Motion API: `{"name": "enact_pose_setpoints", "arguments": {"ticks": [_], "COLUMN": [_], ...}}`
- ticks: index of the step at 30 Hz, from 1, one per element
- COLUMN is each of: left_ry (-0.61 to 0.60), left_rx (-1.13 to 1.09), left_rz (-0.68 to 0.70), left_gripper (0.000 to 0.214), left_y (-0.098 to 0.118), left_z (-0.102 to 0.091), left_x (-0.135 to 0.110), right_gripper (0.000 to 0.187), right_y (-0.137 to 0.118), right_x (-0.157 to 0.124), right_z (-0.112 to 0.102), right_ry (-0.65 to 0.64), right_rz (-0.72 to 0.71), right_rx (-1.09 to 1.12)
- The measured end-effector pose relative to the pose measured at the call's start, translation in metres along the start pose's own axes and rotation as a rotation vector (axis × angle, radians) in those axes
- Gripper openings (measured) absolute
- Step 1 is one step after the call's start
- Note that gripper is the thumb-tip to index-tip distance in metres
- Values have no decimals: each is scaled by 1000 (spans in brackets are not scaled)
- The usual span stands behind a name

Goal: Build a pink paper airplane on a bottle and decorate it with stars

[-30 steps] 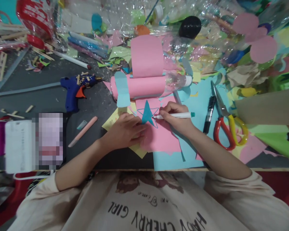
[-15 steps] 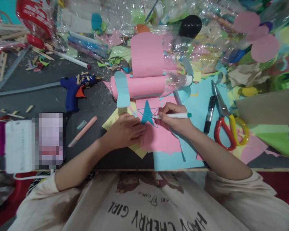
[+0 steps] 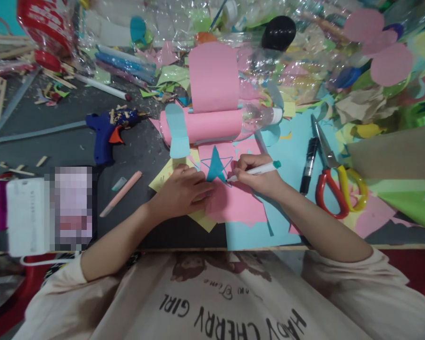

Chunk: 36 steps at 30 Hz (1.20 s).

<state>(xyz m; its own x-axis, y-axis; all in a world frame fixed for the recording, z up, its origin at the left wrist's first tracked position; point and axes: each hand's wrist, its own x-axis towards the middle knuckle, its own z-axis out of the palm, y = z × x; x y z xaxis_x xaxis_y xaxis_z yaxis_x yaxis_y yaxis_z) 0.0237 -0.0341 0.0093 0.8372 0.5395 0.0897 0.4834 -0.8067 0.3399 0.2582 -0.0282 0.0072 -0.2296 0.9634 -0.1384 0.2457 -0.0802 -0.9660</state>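
Note:
My left hand lies on a blue paper star, fingers curled down and pressing it flat on a pink sheet. My right hand grips a white marker with a teal end; its tip touches the pink sheet at the star's lower right point. A drawn blue outline runs round the star. Just behind stands a plastic bottle wrapped in pink paper with a light blue paper fin.
A blue glue gun lies to the left, red-and-yellow scissors and a black marker to the right. A pink stick and a white box are at the left. Paper scraps and clear bottles crowd the back.
The marker tip has slid down along the star's right side toward its lower right point. My left hand has stayed on the star.

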Motion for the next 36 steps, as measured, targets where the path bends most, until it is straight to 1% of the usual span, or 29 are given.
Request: {"name": "enact_pose_setpoints", "arguments": {"ticks": [5, 9, 11, 14, 16, 20, 22, 27, 33, 36], "left_ry": [-6, 15, 30, 45, 35, 17, 30, 29, -51, -50], "left_rx": [-13, -14, -14, -13, -11, -9, -9, 14, 13, 5], "left_rz": [1, 5, 12, 21, 19, 12, 17, 17, -1, -12], "left_gripper": [31, 30, 30, 29, 28, 26, 26, 29, 28, 29], "left_y": [0, 0, 0, 1, 1, 1, 1, 1, 3, 2], "left_z": [0, 2, 2, 1, -1, -1, -1, -2, -7, -5], "left_x": [0, 0, 0, 0, 0, 0, 0, 0, 2, 1], "right_gripper": [27, 27, 25, 25, 26, 26, 25, 29, 29, 29], "right_y": [-1, -1, -2, -2, -2, 1, 4, 4, -1, -1], "right_x": [0, 1, 1, 1, 1, 1, 1, 1, 2, 2], "right_z": [-2, 0, 1, 4, 4, 3, 1, 0, 3, 3], "right_ry": [-49, 79, 119, 120, 114, 138, 147, 135, 124, 110], "right_rz": [-1, 25, 38, 41, 27, -4, -6, -14, 9, 7], "right_rx": [36, 110, 116, 120, 118, 73, 52, 37, 48, 53]}}
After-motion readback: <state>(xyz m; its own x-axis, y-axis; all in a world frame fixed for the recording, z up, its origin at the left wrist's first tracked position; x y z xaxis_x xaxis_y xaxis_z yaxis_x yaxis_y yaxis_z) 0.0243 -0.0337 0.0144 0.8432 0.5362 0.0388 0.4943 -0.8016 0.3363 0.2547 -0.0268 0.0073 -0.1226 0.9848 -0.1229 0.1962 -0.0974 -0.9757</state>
